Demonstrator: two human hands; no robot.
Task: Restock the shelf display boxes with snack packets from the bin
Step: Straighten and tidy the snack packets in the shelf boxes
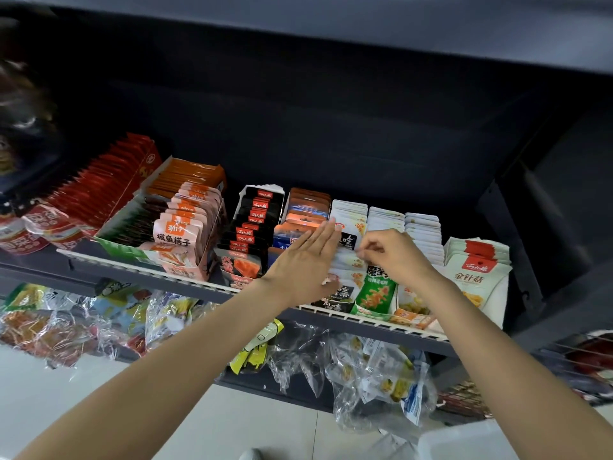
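Hands tidying one row of packets at the shelf front

Pale plastic bin corner point(464, 439) sits nearest, low right. Beyond it, the left hand point(303, 260) lies flat, fingers straight and together, against the white snack packets point(348, 217) filed front to back; the right hand point(393, 257), just right of that row, pinches a packet edge. Three white rows stand side by side, running away towards the back of the dark metal shelf point(199, 290).

the left hand point(303, 260) hides the front of the white packet row point(348, 214); whether the right hand point(393, 257) pinches a packet cannot be told. the bin point(464, 439) is cut off at the bottom edge. dark goods point(20, 104) at far left are blurred.
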